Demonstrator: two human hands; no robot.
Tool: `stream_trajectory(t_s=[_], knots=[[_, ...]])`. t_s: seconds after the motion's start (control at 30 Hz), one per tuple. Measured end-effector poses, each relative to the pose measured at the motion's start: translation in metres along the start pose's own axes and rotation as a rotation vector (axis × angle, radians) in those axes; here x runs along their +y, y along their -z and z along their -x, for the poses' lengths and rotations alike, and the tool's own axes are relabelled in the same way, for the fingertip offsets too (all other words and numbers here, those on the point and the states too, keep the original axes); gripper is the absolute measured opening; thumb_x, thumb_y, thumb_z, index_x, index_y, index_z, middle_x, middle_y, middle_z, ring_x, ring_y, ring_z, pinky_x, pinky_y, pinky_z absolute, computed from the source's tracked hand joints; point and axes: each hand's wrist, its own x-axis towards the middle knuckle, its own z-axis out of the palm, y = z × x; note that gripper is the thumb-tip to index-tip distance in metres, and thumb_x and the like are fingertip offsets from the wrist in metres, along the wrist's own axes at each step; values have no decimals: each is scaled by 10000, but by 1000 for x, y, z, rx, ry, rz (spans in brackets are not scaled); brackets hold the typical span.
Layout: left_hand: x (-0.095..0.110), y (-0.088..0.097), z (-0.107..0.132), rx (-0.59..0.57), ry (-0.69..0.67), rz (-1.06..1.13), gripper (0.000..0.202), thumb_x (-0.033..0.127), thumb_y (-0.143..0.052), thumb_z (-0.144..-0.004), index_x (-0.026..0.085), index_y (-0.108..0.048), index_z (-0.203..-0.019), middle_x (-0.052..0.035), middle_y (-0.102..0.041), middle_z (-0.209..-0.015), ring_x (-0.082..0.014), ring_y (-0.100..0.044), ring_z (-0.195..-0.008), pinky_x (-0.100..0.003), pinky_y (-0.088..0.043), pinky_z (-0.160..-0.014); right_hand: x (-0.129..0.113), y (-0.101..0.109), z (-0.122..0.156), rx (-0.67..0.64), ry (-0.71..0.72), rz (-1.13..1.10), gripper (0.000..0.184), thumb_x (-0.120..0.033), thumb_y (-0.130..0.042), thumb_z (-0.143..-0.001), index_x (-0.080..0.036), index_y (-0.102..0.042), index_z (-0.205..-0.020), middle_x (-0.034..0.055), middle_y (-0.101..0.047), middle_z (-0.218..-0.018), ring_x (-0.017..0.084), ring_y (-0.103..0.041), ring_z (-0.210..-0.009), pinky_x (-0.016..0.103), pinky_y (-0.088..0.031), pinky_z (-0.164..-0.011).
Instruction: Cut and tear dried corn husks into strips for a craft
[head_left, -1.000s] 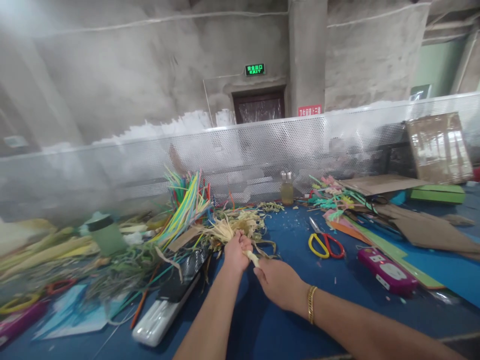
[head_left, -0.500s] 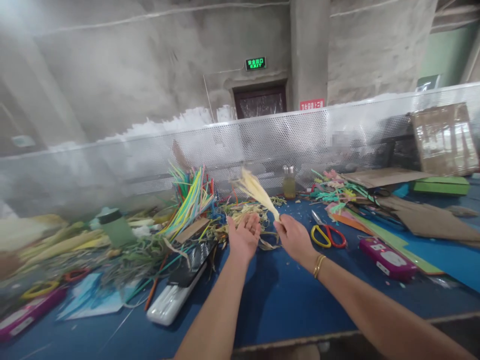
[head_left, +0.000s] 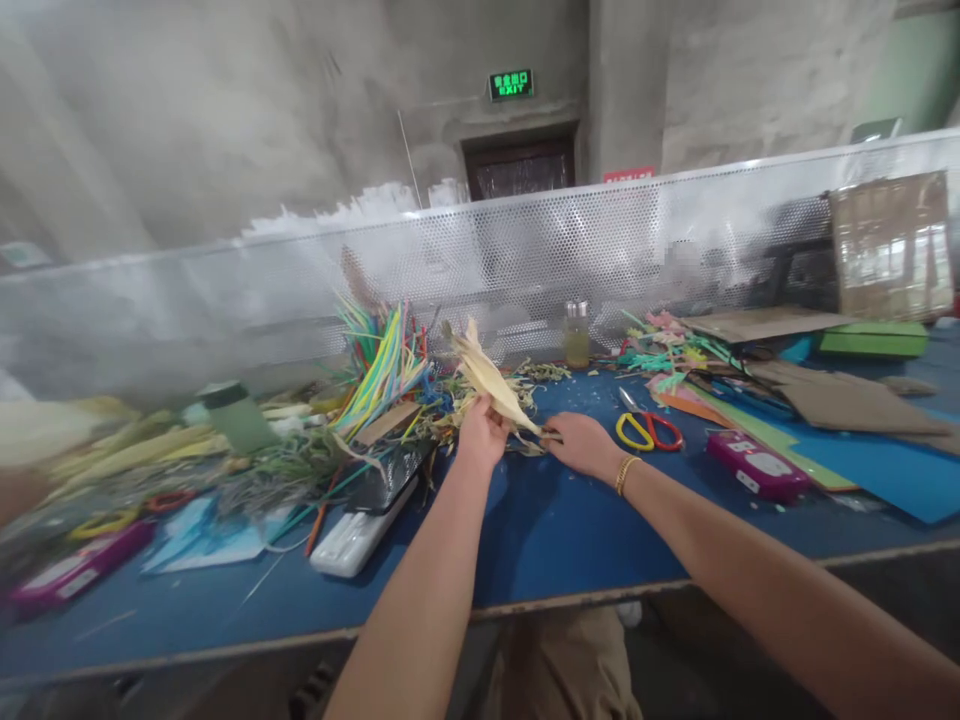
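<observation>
With left hand (head_left: 480, 435) gripped the pale dried husk bundle (head_left: 491, 380) low on its length, fingers wrapped round it, leafy end slanting up and away toward the far edge of the tabletop (head_left: 562, 530). Held right hand (head_left: 581, 445) just beside, fingertips curled at the bundle's narrow lower tip; could not tell through the blur whether pinching a strand there or merely touching. Held the bundle clear of the blue surface, above the middle of the tabletop and nearer the far edge than the near one, over a litter of loose husk scraps. Noted yellow-and-red scissors (head_left: 649, 432) lying just right of the right hand, and a purple power strip (head_left: 757, 465) further toward the right edge. Noted a fan of coloured strips (head_left: 382, 365) left of the bundle, a green cup (head_left: 236, 415) toward the left edge, a white case (head_left: 352, 535) near the left forearm, and a small bottle (head_left: 576, 340) against the perforated screen (head_left: 600, 250) at the far edge. Judged the step in hand to be working the bundle's base between both hands, one steadying, one at the tip. Judged that any following move would call for a firm left-hand hold, so the brittle leaves neither slip nor splay, and fine fingertip work on the right.
</observation>
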Motion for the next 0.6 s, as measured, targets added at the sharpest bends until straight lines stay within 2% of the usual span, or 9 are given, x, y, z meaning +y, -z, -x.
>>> stream_trajectory(t_s=[0.1,0.2,0.37,0.47,0.6], knots=[[-2,3,-3,-19,-29,-61,111,170,-642,-751,200,-574,-834,12,-644,-733,-110,-612,-611,-242,-507,-626,4,-3,-1,33,-26,-26,265,-307,-475,-901,-193,-622,-1089,77,-672,-1071,195,-600,-1013,255,-390,-822],[-12,5,-2,-58,-49,-219,120,141,-670,-697,179,-581,-768,16,-625,-690,-87,-577,-575,-224,-501,-628,6,-7,-2,47,-47,-33,280,-260,-473,-890,-184,-584,-1136,84,-668,-1095,195,-610,-993,257,-388,-811],[-34,2,8,-155,-48,-522,113,146,-709,-674,151,-622,-746,-4,-624,-676,-95,-566,-572,-225,-493,-602,2,-9,-3,56,-84,-17,335,-425,-389,-945,-156,-587,-971,122,-675,-993,218,-621,-929,272,-377,-744],[-39,0,10,-176,-41,-507,154,131,-716,-668,155,-619,-784,-11,-644,-719,-106,-587,-587,-259,-512,-639,-1,-7,-2,133,-106,-50,333,-411,-327,-977,-162,-546,-1009,103,-676,-964,203,-623,-902,268,-363,-719],[-36,2,5,-141,-21,-378,274,77,-733,-623,167,-599,-845,-24,-670,-785,-125,-626,-637,-278,-526,-682,-4,-5,-1,209,-102,-87,296,-400,-327,-986,-181,-512,-1057,83,-674,-986,190,-616,-910,262,-348,-710]])
